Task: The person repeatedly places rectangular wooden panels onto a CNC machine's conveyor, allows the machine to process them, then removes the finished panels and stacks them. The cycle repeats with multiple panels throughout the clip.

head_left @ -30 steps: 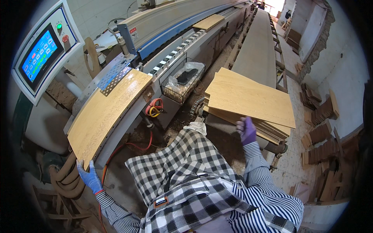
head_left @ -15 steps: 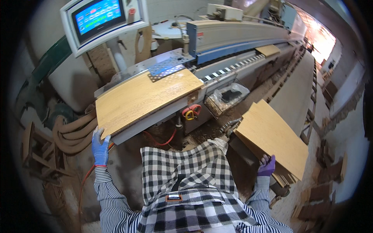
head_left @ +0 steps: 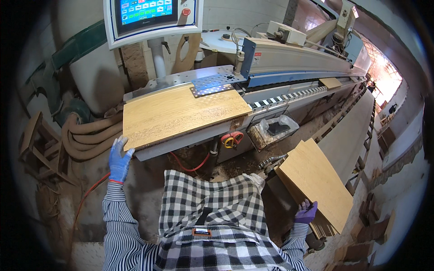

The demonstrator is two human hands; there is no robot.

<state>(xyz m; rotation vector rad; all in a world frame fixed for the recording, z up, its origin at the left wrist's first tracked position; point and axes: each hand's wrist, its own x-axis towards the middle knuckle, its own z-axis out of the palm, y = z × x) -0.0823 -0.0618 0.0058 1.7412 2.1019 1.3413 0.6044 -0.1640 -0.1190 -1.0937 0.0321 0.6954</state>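
A light wood-grain panel [head_left: 181,115] lies flat at the feed end of a long machine [head_left: 303,58]. My left hand [head_left: 119,163], in a blue glove, grips its near left corner, fingers along the end and thumb at the near edge. At the right, a fanned stack of similar panels [head_left: 318,176] rests on a low support. My right hand [head_left: 306,211], in a purple glove with bare fingertips, is at the stack's left edge, fingers bent but apart. It looks to touch the top panel's edge; the lower panels are partly hidden.
A perforated blue plate [head_left: 212,83] overhangs the panel's far edge. Behind stands a touchscreen [head_left: 149,18]. Red-and-yellow handled tools [head_left: 231,139] and a plastic-lined basket [head_left: 273,130] hang on the machine's front. Thick hoses [head_left: 92,137] lie left; a long conveyor [head_left: 343,131] runs along the right.
The whole view has shifted, so the machine and screen appear farther right. Both hands stay at their panels; the right hand's fingers look looser on the stack's edge.
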